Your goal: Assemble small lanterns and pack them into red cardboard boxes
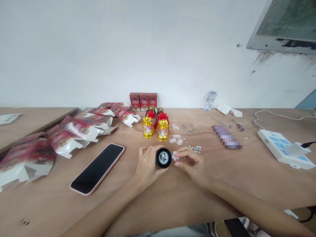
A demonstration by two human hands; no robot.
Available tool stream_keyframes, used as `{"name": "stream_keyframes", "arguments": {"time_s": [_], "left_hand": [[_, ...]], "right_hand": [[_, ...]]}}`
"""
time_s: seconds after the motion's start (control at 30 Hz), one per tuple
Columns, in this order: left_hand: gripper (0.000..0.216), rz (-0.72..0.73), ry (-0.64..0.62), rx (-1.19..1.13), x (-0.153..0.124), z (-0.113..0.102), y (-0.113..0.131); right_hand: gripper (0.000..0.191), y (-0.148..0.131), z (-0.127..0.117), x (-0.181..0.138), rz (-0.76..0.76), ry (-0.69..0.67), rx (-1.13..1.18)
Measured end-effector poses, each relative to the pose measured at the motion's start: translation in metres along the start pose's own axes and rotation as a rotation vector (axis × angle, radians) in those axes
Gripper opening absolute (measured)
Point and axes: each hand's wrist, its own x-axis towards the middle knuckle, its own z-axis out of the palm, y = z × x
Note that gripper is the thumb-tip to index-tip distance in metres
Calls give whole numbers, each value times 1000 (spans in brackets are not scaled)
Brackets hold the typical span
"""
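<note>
My left hand (147,164) is wrapped round a small lantern (163,158), its round black base turned up towards me with a pale recessed middle. Close to its right rim, my right hand (191,162) pinches a small white plastic piece (175,156) between thumb and fingers. Just beyond lie more white plastic pieces (179,142) and a cluster of silvery button cells (197,149). Behind my hands stand several mini lanterns: gold ones (163,130) in front, red ones (162,117) after them, and bronze-coloured ones at the back.
Flattened red gift boxes (80,129) spread over the left side, with a phone (98,168) nearer me. Three upright red boxes (144,101) stand by the wall. Thin metal wires (189,128) lie behind the white pieces. A power strip (283,148) sits at right.
</note>
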Motion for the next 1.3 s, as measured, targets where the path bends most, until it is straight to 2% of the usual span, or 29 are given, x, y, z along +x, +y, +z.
{"name": "stream_keyframes", "arguments": {"time_s": [0.27,0.53,0.7,1.1,1.3], "left_hand": [[45,73,-51,-24,-4,2,5],[37,132,-41,53,-2,0,7],[36,194,-22,179,-2,0,10],[32,194,-40,293,-2,1,14],[31,196,-54,293,-2,0,14]], "right_hand": [[18,0,-1,-2,-90,-87,-149],[20,-12,2,-4,-372,-190,-652],[21,-13,1,-7,-487,-255,-780],[17,-9,2,-7,-423,-60,-818],[26,-6,3,-7,-439,-181,-769]]}}
